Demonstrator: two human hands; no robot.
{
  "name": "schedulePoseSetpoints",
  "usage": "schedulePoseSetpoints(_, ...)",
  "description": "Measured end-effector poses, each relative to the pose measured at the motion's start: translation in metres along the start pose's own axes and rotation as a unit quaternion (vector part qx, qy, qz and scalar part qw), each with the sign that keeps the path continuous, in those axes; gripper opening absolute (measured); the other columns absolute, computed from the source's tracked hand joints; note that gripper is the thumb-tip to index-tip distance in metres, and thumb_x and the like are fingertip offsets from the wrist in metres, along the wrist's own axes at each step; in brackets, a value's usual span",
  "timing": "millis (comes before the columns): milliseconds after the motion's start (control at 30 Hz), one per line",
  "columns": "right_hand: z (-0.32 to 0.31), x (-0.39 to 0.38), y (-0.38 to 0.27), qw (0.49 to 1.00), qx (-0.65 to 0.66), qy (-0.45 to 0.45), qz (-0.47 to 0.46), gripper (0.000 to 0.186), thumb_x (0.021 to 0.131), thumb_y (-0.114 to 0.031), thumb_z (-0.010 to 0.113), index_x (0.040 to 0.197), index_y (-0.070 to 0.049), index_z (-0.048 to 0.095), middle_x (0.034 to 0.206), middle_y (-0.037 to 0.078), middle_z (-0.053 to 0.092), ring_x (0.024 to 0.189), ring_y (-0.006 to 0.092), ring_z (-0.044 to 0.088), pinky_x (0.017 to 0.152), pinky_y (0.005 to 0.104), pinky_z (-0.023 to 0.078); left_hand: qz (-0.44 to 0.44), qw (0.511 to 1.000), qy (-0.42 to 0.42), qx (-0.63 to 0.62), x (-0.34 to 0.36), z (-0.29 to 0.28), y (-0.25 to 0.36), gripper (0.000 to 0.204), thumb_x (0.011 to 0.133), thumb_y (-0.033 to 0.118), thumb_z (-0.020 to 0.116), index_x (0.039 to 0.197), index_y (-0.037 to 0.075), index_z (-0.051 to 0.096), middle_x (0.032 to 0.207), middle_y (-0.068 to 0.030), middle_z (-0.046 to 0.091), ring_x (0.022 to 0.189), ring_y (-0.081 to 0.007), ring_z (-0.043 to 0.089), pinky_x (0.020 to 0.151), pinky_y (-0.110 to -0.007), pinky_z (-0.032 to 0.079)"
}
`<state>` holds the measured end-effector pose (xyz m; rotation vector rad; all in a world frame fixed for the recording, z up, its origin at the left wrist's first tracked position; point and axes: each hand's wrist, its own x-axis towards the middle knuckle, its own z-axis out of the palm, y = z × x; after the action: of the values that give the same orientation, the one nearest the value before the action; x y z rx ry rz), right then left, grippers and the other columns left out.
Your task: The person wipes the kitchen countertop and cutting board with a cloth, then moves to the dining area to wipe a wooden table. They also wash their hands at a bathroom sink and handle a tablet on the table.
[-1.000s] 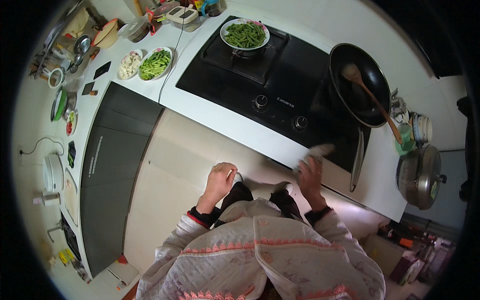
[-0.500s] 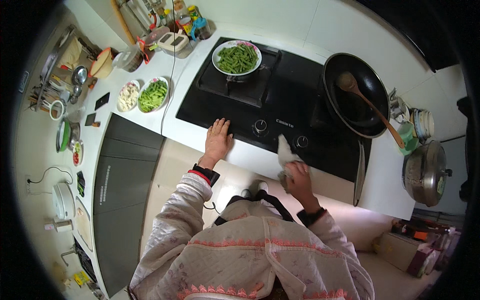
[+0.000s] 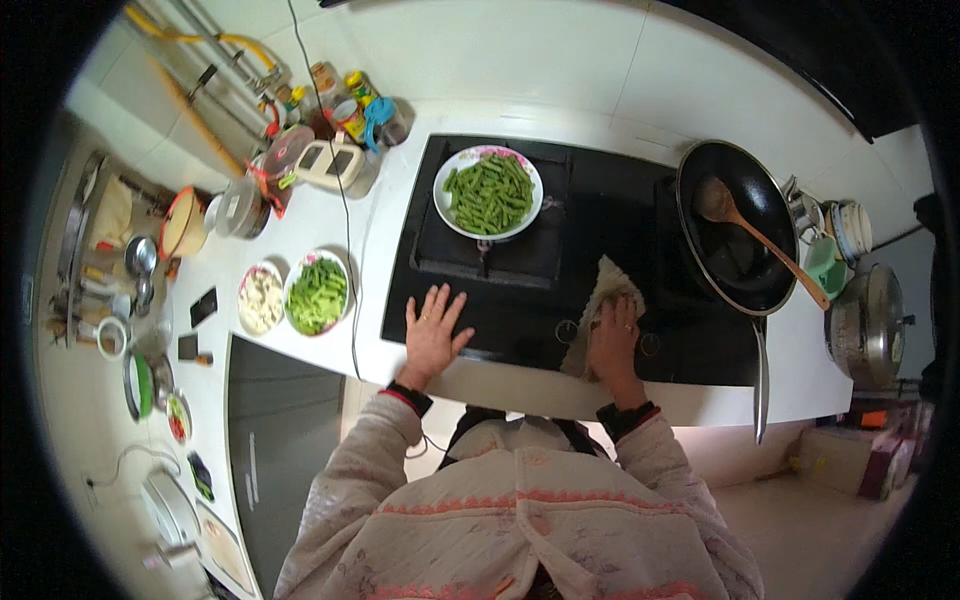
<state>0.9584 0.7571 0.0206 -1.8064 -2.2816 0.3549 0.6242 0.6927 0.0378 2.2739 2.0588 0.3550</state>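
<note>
My left hand (image 3: 433, 332) lies palm down with its fingers spread on the front left edge of the black glass stovetop (image 3: 515, 315). My right hand (image 3: 613, 338) is pressed over a pale, crumpled cloth (image 3: 607, 282) on the stovetop, between and over the area of the two knobs; part of the cloth pokes out beyond the fingers and to their left. On the left burner, farther back, rests a white plate of cut green beans (image 3: 489, 194). A black wok (image 3: 745, 265) stands at the right with a wooden spatula (image 3: 757, 236) in it, its handle over the rim.
Left of the stove are a dish of green vegetable pieces (image 3: 316, 300) and one of white pieces (image 3: 261, 302). A dark cord (image 3: 350, 230) crosses the counter beside them. At the right end sits a metal pot (image 3: 868, 325); the wok's handle (image 3: 761, 385) juts past the front edge.
My right hand and the cloth have moved up from the front edge onto the stovetop. My left hand's fingers have spread wider. The whole view has shifted.
</note>
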Motion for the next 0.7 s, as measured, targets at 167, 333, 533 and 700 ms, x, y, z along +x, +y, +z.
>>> schedulePoseSetpoints(167, 0.023, 0.106, 0.015, 0.988, -0.013, 0.138, 0.065, 0.051, 0.094, -0.018, 0.055, 0.137, 0.003, 0.039, 0.146, 0.027, 0.031, 0.139, 0.0461, 0.023, 0.106, 0.0602, 0.027, -0.003, 0.999, -0.016, -0.035, 0.004, -0.004, -0.007, 0.058, 0.089, 0.034, 0.065, 0.141, 0.016, 0.048, 0.149, -0.0136, 0.040, 0.139, -0.0327, 0.035, 0.113, -0.059, 0.020)
schedulePoseSetpoints(333, 0.016, 0.219, 0.042, 0.983, -0.029, 0.150, 0.099, 0.046, 0.092, -0.023, 0.058, 0.129, 0.002, 0.047, 0.137, 0.025, 0.039, 0.133, 0.0449, 0.030, 0.103, 0.0592, 0.031, -0.020, 0.998, -0.022, -0.047, 0.007, -0.001, -0.008, 0.054, 0.088, 0.032, 0.062, 0.139, 0.016, 0.052, 0.147, -0.0152, 0.043, 0.138, -0.0337, 0.036, 0.114, -0.060, 0.016)
schedulePoseSetpoints(533, 0.012, 0.316, 0.038, 0.990, -0.054, 0.121, 0.057, 0.046, 0.091, -0.021, 0.060, 0.130, -0.001, 0.049, 0.139, 0.021, 0.040, 0.135, 0.0424, 0.031, 0.106, 0.0541, 0.032, -0.018, 0.999, -0.010, -0.036, 0.008, -0.003, -0.008, 0.054, 0.083, 0.032, 0.065, 0.135, 0.017, 0.055, 0.144, -0.0130, 0.046, 0.135, -0.0307, 0.039, 0.112, -0.060, 0.019)
schedulePoseSetpoints(700, 0.015, 0.312, 0.033, 0.995, 0.003, 0.052, -0.083, 0.051, 0.088, -0.019, 0.062, 0.134, -0.003, 0.049, 0.146, 0.017, 0.040, 0.137, 0.0361, 0.035, 0.109, 0.0504, 0.033, -0.010, 0.999, 0.007, -0.044, 0.007, -0.005, -0.007, 0.052, 0.082, 0.028, 0.066, 0.132, 0.016, 0.057, 0.143, -0.0126, 0.047, 0.135, -0.0308, 0.040, 0.111, -0.060, 0.022)
